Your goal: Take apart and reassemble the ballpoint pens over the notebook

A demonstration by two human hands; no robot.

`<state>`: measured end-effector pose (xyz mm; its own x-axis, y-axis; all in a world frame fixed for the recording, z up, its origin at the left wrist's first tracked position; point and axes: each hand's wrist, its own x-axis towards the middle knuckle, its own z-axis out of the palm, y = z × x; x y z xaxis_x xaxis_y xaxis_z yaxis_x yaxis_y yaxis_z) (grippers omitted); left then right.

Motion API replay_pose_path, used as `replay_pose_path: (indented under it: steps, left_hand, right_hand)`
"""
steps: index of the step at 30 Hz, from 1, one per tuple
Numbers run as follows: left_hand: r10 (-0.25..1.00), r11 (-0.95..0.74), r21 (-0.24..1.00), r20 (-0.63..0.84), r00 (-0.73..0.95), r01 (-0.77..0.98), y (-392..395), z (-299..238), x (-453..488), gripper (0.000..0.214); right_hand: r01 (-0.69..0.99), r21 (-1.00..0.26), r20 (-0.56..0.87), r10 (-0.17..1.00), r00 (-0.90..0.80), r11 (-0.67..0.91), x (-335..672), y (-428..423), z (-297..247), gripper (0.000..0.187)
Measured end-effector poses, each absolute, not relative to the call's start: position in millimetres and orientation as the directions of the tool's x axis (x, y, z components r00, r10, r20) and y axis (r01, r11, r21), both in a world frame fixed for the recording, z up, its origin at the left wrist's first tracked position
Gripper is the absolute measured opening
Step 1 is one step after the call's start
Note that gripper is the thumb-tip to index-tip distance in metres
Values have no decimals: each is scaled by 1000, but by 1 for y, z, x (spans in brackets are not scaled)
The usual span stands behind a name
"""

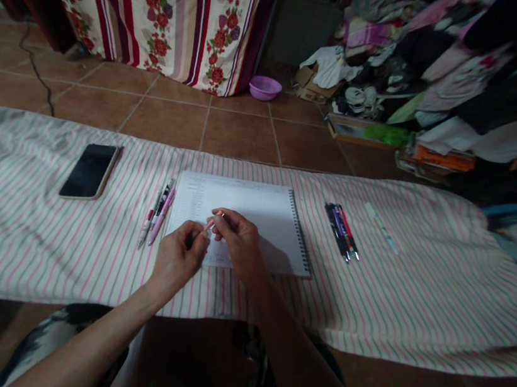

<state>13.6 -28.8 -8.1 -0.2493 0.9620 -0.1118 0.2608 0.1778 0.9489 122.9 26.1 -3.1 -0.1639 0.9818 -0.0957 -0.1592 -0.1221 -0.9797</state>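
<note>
Both my hands meet over the near edge of a spiral notebook (256, 209) lying on a striped cloth (415, 303). My left hand (178, 256) and my right hand (238, 238) are both closed on one slim pen (213, 224), each pinching one end of it. The pen sits tilted between the fingertips, just above the page. Its details are too small to make out.
Three pens (156, 215) lie left of the notebook, with a dark phone (89, 170) farther left. More pens (342, 231) and a pale pen (381, 227) lie to the right. Beyond are tiled floor, a purple bowl (264, 87), a floral sheet and piled clothes.
</note>
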Motion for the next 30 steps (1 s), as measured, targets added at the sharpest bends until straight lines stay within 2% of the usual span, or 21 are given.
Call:
replay_pose_path:
  steps: [7, 11, 14, 24, 30]
  left_hand:
    - [960, 208, 972, -183, -210, 105, -25, -5, 12, 30]
    - [968, 226, 970, -214, -128, 87, -23, -2, 11, 33]
    - [968, 223, 971, -211, -140, 83, -23, -2, 10, 33]
    - [971, 151, 934, -78, -226, 324, -28, -4, 8, 33]
    - [974, 155, 925, -85, -208, 348, -28, -3, 9, 35]
  right_hand:
    - [-184, -966, -139, 967, -212, -179, 128, 25, 4, 25]
    - [-207, -955, -156, 954, -257, -212, 128, 25, 2, 26]
    - [-222, -946, -173, 947, -271, -236, 128, 25, 0, 27]
    - [-173, -955, -203, 956, -213, -241, 128, 26, 0, 26]
    - [-148, -966, -184, 964, -192, -213, 129, 27, 1, 21]
